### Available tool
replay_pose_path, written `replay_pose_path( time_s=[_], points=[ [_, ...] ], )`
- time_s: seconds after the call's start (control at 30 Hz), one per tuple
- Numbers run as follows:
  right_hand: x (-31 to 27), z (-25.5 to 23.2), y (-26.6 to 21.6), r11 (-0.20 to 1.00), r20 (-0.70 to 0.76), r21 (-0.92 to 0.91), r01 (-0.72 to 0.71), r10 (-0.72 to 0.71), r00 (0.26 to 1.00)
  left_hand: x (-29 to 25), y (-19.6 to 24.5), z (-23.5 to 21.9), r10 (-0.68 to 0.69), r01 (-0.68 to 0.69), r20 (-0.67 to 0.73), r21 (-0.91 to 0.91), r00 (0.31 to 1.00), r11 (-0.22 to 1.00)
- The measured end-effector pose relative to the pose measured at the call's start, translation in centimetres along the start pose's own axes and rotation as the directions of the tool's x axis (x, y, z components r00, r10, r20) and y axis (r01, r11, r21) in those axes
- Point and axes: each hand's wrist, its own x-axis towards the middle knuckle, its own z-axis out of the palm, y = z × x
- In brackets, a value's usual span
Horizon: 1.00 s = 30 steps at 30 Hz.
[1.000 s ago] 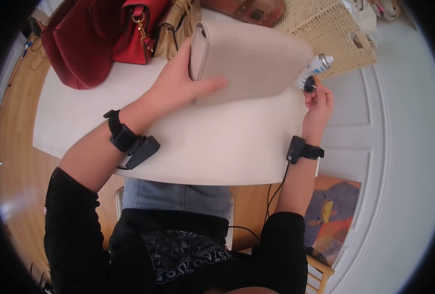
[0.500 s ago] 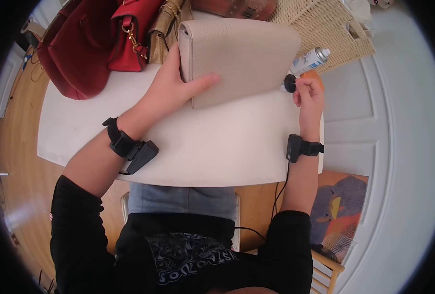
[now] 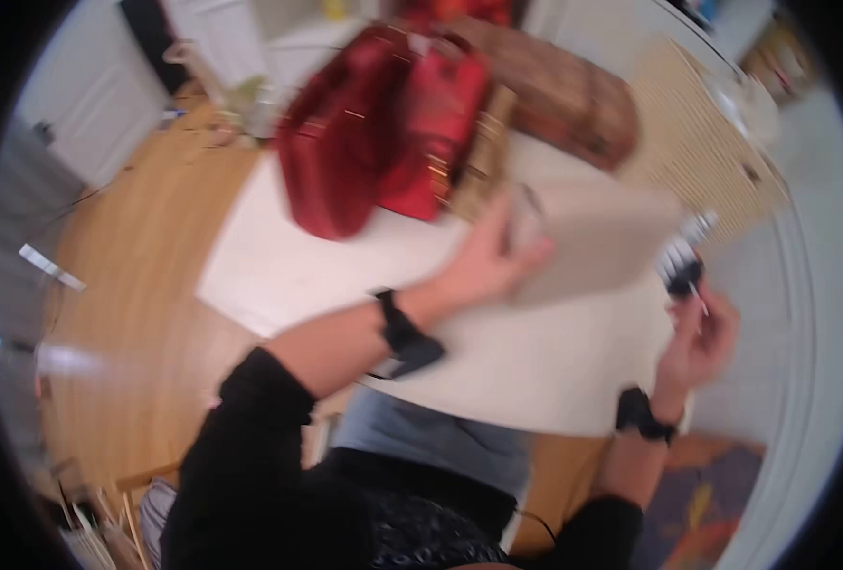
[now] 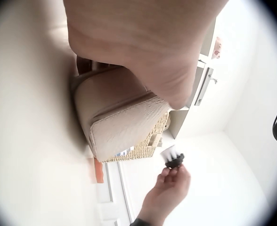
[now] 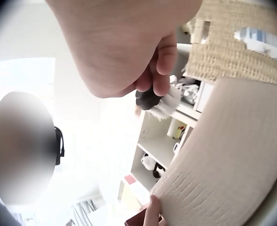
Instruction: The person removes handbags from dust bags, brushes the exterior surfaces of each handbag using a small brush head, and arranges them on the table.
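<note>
A beige clutch bag [image 3: 602,237] stands on the white table [image 3: 535,380], its textured face turned toward the person. My left hand [image 3: 488,261] grips its left end, thumb on the near face and the other fingers hidden behind. Off its right end, my right hand [image 3: 699,342] pinches a small round brush [image 3: 682,275] with a black back and white bristles. In the left wrist view the brush [image 4: 173,157] is held up apart from the bag. The right wrist view shows its bristles [image 5: 166,106] beside the bag's creased surface [image 5: 223,155].
Behind the clutch stand a dark red bag [image 3: 331,171], a bright red bag [image 3: 421,161], a gold bag [image 3: 483,161] and a brown bag [image 3: 564,95]. A woven basket [image 3: 716,161] and a spray can [image 3: 699,226] are at the right. An orange item [image 4: 99,170] lies near the clutch.
The head view has swung, so everything sits lower and farther right, blurred. The brush, earlier close by the clutch's right end, is now raised with its bristles upward. The left hand keeps its hold.
</note>
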Motion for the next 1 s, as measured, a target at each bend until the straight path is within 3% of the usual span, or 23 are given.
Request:
replay_pose_path(
  time_s=[0.03, 0.13, 0.23, 0.3, 0.33, 0.4, 0.53, 0.57, 0.6, 0.67, 0.73, 0.8, 0.83, 0.9, 0.93, 1.0],
  points=[
    [0.4, 0.0, -1.0, 0.988, 0.101, -0.075, 0.134, -0.126, 0.987, 0.1, -0.1, -0.1, 0.152, -0.151, -0.072, 0.008, 0.986, 0.988],
    [-0.5, 1.3, -2.3, 0.986, 0.078, -0.059, 0.154, -0.15, 0.986, 0.3, -0.3, -0.2, 0.225, -0.225, -0.017, 0.013, 0.974, 0.974],
    [-1.6, 1.9, -2.2, 0.992, 0.082, -0.079, 0.102, -0.096, 0.992, 0.3, 0.2, 0.0, 0.382, -0.382, -0.007, 0.004, 0.924, 0.924],
    [-1.9, 2.1, -2.2, 0.987, 0.248, -0.153, 0.039, 0.0, 0.969, 0.2, 0.9, -0.1, 0.388, -0.39, 0.049, 0.056, 0.92, 0.919],
    [-2.1, 2.0, -2.4, 0.988, 0.242, -0.149, 0.051, -0.014, 0.97, 0.3, 0.9, -0.1, 0.4, -0.402, 0.045, 0.061, 0.915, 0.913],
    [-2.4, 1.4, -3.0, 0.987, 0.154, -0.16, 0.01, 0.015, 0.988, 0.4, 0.8, 0.0, 0.341, -0.341, -0.005, -0.017, 0.94, 0.94],
    [-3.7, 2.6, -3.3, 0.998, -0.025, -0.025, -0.053, 0.053, 0.998, 0.7, 0.0, 0.2, 0.364, -0.364, -0.012, -0.021, 0.931, 0.931],
    [-3.2, 2.5, -3.4, 0.988, 0.144, -0.144, 0.059, -0.038, 0.989, 0.8, -0.4, 0.1, 0.421, -0.42, -0.038, 0.046, 0.906, 0.906],
    [-2.8, 3.3, -3.9, 0.976, 0.214, -0.182, 0.115, -0.075, 0.974, 0.7, -0.6, 0.5, 0.472, -0.466, -0.052, 0.096, 0.88, 0.88],
    [-2.9, 3.5, -4.9, 0.977, 0.259, -0.197, 0.077, -0.024, 0.965, 0.1, 0.0, 0.5, 0.246, -0.248, -0.037, -0.05, 0.969, 0.968],
    [-2.9, 3.2, -5.4, 0.98, 0.177, -0.173, 0.095, -0.064, 0.982, 0.6, -0.8, 0.5, 0.22, -0.218, -0.002, -0.139, 0.975, 0.966],
    [-4.1, 3.1, -4.9, 1.0, 0.075, -0.025, -0.012, 0.014, 0.997, -0.1, 2.0, -0.5, 0.174, -0.163, 0.068, -0.137, 0.982, 0.977],
    [-4.1, 3.2, -5.1, 0.999, 0.114, -0.046, 0.012, -0.007, 0.993, 0.0, 1.7, -0.3, 0.166, -0.149, 0.096, -0.167, 0.981, 0.975],
    [-4.2, 3.5, -4.9, 0.995, 0.287, -0.054, -0.084, 0.096, 0.953, 0.3, 1.4, 0.2, 0.302, -0.297, -0.007, -0.211, 0.953, 0.931],
    [-4.5, 3.4, -4.5, 0.988, 0.368, -0.079, -0.132, 0.152, 0.917, 0.2, 1.5, 0.3, 0.298, -0.29, 0.003, -0.219, 0.955, 0.931],
    [-4.8, 2.8, -4.7, 0.989, 0.31, -0.073, -0.13, 0.146, 0.939, 0.1, 2.0, 0.0, 0.327, -0.325, -0.009, -0.128, 0.945, 0.937]
  ],
)
